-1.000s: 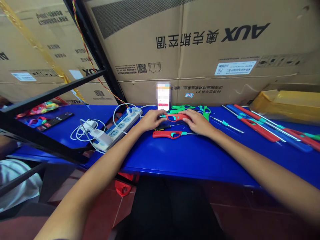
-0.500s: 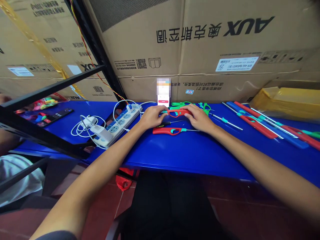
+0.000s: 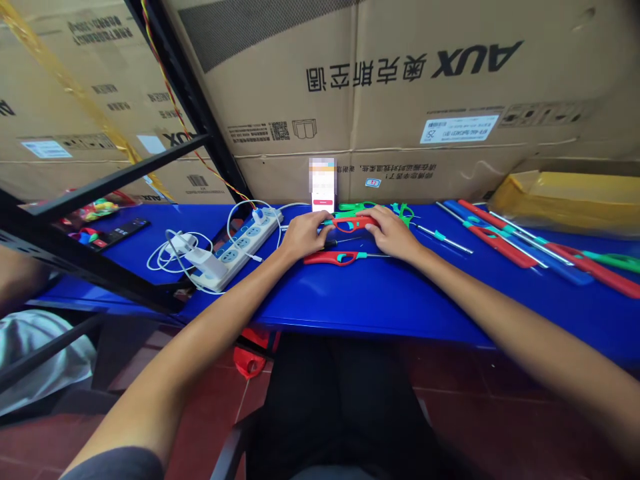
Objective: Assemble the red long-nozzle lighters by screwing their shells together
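Note:
Between my two hands is a red lighter with a green part, held level over the blue table. My left hand is closed on its left end, and my right hand grips the right end of its red body. Just below lies a second red lighter, its metal rod pointing right under my right hand. A dark screwdriver lies between the two, partly covered by my left hand. Green lighter parts are behind my hands.
A lit phone leans on the cardboard box. At left are a power strip with white cables and a black shelf frame. Several long lighters lie at right. A person's arm shows far left.
The view has shifted slightly, so the box print and the lighters at right appear farther left. My hands keep their hold on the red lighter.

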`<state>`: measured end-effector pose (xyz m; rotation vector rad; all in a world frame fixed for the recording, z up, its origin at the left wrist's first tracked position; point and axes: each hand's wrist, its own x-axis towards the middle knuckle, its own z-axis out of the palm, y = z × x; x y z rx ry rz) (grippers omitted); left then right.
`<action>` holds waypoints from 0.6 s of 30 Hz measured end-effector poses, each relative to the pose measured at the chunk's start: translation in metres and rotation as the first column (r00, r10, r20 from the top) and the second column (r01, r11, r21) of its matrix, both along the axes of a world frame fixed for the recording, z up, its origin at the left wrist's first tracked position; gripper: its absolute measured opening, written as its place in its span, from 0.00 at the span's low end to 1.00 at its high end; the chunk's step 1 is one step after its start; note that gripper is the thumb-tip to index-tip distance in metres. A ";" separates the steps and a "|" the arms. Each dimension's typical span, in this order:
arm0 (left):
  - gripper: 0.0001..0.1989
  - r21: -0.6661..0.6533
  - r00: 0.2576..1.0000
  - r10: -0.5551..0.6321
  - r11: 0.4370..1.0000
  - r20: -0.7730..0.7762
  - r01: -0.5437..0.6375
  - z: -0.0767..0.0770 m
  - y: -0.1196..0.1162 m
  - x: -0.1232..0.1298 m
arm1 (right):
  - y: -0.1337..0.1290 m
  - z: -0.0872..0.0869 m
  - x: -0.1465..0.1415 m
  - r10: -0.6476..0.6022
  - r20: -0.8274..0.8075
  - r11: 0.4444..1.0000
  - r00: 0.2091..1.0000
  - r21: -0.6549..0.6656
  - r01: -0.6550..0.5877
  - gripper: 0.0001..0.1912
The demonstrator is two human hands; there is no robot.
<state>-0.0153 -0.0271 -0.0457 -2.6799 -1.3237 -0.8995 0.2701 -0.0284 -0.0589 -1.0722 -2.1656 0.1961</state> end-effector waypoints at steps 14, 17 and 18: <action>0.13 0.012 1.000 -0.028 1.000 -0.014 0.028 -0.004 0.012 -0.017 | -0.003 0.002 0.000 -0.019 -0.084 0.999 0.996 -0.043 0.015 0.18; 0.14 -0.035 0.999 -0.036 0.999 -0.021 0.035 -0.007 0.015 -0.018 | -0.002 0.001 0.002 -0.009 -0.085 0.998 0.996 -0.063 0.004 0.16; 0.14 -0.044 0.999 -0.040 0.998 -0.017 0.039 -0.007 0.016 -0.019 | -0.002 0.001 0.003 -0.004 -0.077 0.998 0.997 -0.065 -0.001 0.16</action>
